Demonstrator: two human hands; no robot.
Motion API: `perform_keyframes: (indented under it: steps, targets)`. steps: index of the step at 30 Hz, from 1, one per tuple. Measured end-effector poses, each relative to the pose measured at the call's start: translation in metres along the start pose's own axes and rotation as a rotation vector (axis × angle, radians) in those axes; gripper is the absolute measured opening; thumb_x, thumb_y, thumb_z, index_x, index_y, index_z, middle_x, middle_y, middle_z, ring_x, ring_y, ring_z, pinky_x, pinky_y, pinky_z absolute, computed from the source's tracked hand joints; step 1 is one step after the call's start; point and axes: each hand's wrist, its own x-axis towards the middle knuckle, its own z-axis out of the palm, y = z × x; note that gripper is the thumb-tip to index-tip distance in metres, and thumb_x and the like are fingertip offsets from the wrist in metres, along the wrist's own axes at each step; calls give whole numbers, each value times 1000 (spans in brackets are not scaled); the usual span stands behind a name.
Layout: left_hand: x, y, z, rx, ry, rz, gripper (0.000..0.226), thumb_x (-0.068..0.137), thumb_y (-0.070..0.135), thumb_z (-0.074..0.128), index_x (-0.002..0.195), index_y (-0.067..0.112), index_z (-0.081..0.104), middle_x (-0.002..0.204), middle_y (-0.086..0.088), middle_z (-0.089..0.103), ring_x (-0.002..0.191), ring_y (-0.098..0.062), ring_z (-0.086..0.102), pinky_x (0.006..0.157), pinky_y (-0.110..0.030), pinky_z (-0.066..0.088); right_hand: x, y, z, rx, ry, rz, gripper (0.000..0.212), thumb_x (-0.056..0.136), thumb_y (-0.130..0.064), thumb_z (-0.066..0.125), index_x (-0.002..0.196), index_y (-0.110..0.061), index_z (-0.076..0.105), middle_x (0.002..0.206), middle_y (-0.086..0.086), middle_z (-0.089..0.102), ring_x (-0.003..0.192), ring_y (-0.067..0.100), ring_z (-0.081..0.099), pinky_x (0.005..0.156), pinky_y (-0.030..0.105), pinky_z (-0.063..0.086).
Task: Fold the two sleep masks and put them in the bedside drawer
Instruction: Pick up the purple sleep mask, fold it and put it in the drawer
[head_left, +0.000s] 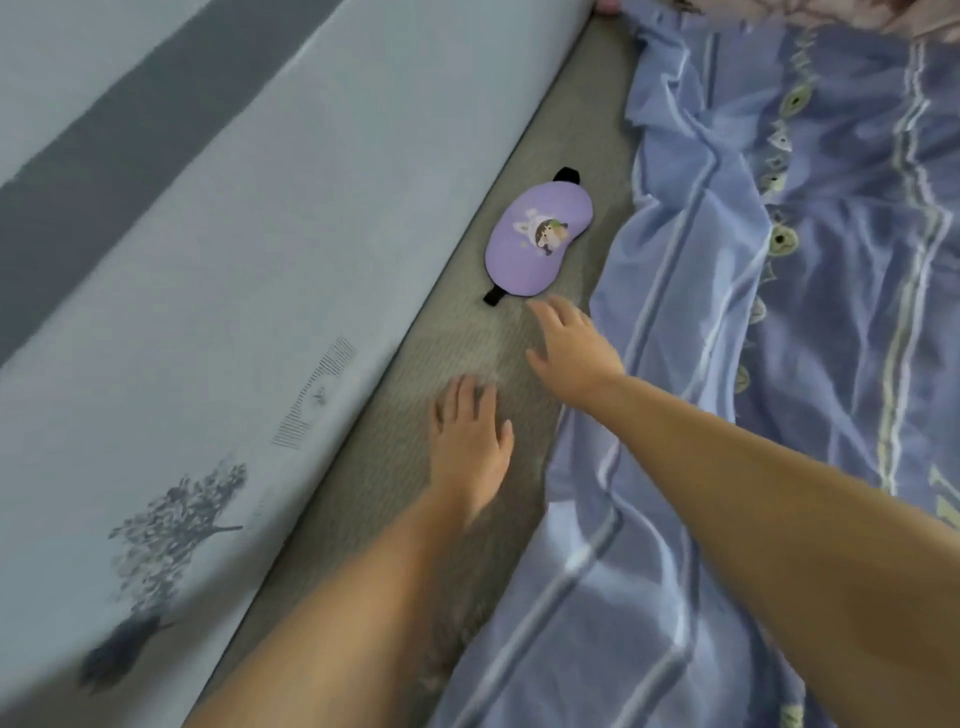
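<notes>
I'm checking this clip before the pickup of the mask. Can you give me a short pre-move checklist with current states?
1. Purple sleep mask in view, lying flat on the grey mat: ok.
2. Mask clear of the blue quilt: ok.
3. Right hand open, near the mask, not touching: ok.
4. Left hand empty, open: ok.
5. Second mask located: not ok, not in view.
6. Drawer state: cannot tell, not in view.

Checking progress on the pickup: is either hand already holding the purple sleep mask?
No, the right hand reaches just short of the purple sleep mask, which lies flat.
</notes>
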Motion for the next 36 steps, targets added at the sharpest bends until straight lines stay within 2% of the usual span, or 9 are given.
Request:
perform_keyframes:
  steps: [7, 13, 18, 21, 23, 25, 29, 32, 36]
  targets:
    - [16, -17, 35, 142, 271, 125, 54, 79, 34, 46, 128, 13, 57, 139, -13, 54, 129, -30, 50, 104, -58, 35, 97, -11, 28, -28, 76, 34, 81, 90, -42, 53, 149, -26, 0, 160, 8, -6, 146, 28, -3, 113, 53, 18]
    - [17, -24, 42, 139, 292, 153, 55, 78, 34, 46, 128, 13, 57, 140, -13, 53, 131, -29, 48, 105, -59, 33, 102, -10, 7, -15, 149, 79, 57, 86, 8, 38, 139, -11, 35, 141, 18, 43, 120, 39, 47, 85, 43, 43]
    - [14, -23, 33, 16, 146, 143, 57, 79, 34, 49, 133, 15, 51, 147, -12, 43, 138, -28, 39, 111, -56, 23, 44, -9, -22, 278, 253, 56, 47, 90, -2, 34, 134, -15, 46, 115, 19, 63, 95, 37, 58, 69, 35, 44]
    - [21, -22, 10, -249, -59, 31, 65, 87, 34, 49, 146, 20, 26, 159, -5, 18, 147, -22, 16, 120, -49, 8, 1, -14, -49, 443, 325, 86, 26, 88, -4, 34, 99, -12, 57, 83, 11, 62, 72, 27, 53, 57, 32, 41]
    - [15, -15, -27, -702, -146, -204, 72, 89, 28, 52, 149, 20, 14, 157, -11, 22, 142, -30, 28, 116, -50, 25, -28, -15, -69, 495, 320, 98, 20, 87, -3, 34, 89, -3, 53, 79, 19, 58, 69, 29, 49, 61, 37, 41]
    - [-3, -7, -70, -966, -17, -256, 76, 89, 28, 54, 150, 20, 9, 156, -12, 23, 142, -27, 28, 115, -41, 28, -62, -17, -88, 522, 288, 80, 19, 87, -3, 34, 79, -6, 51, 70, 15, 50, 64, 20, 42, 60, 34, 35]
    - [-55, 19, -161, -910, -21, -46, 60, 86, 44, 55, 141, 30, 35, 147, 6, 40, 134, -10, 36, 108, -23, 30, -134, -29, -134, 572, 178, -35, 17, 88, -2, 37, 79, -8, 50, 71, 5, 48, 73, 22, 48, 70, 42, 45]
    - [-116, 59, -209, -904, -166, 23, 12, 87, 33, 57, 96, 30, 64, 101, 4, 68, 103, -19, 64, 88, -30, 52, -199, -36, -169, 511, 148, -172, 17, 89, -1, 39, 83, -7, 54, 75, 5, 55, 77, 19, 51, 73, 29, 44]
    - [-209, 116, -225, -936, -230, 0, 31, 95, 29, 50, 110, 4, 62, 109, -19, 68, 101, -33, 66, 81, -39, 56, -300, -23, -206, 473, 162, -344, 28, 95, -8, 39, 109, -15, 62, 101, 1, 67, 98, 15, 60, 86, 22, 44]
